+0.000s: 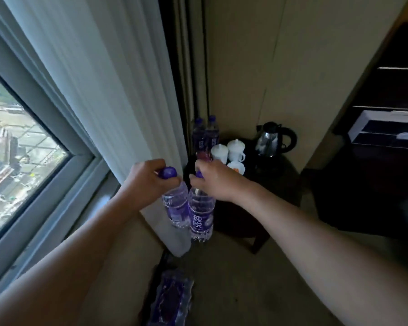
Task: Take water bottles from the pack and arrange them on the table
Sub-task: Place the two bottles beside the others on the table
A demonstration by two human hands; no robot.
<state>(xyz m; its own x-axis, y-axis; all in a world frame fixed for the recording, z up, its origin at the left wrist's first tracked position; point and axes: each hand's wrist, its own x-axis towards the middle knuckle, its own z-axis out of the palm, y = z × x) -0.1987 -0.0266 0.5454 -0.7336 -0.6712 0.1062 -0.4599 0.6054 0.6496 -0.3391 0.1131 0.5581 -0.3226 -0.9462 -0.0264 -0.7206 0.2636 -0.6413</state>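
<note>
At centre frame your left hand (149, 178) and right hand (213, 178) each clamp the neck of one clear ribbed plastic water bottle with a purple label, the left bottle (176, 208) touching the right bottle (200, 215). Two more matching bottles (205, 135) stand at the back of the dark round table (280, 184), beside three white lidded cups (229, 151) and one steel kettle (272, 140). The shrink-wrapped pack (171, 300) lies on the floor, bottom centre.

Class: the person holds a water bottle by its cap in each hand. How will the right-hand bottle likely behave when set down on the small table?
The right-hand bottle looks full, so probably heavy for its size. It is tall and narrow, so it may tip if set down tilted. The right hand grips only the cap end, so the bottle may swing, and the white cups nearby could get knocked.
</note>
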